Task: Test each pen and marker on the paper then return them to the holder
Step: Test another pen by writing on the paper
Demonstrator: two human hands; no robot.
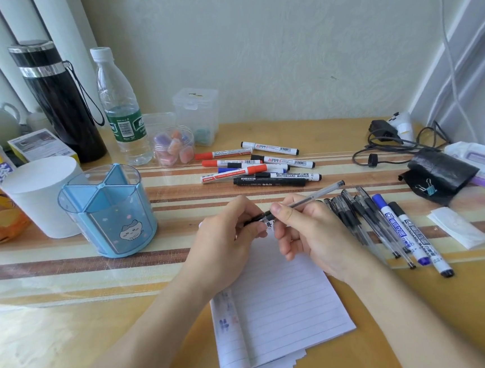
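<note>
A clear black-ink gel pen (312, 196) is held above the top of the lined paper (278, 304). My right hand (313, 233) grips its barrel and my left hand (228, 238) pinches its black front end. The paper carries small ink marks near its left edge. The blue divided pen holder (107, 210) stands to the left with no pens showing in it. Several whiteboard markers (260, 167) lie in a pile beyond my hands. To the right lie several more gel pens (364, 220) and two markers (409, 230).
A white paper roll (40, 195), a black flask (58, 100), a water bottle (121, 106) and a jar of erasers (173, 146) stand at the back left. A black pouch (440, 175), cables (390, 144) and a paper slip (456, 226) lie at the right.
</note>
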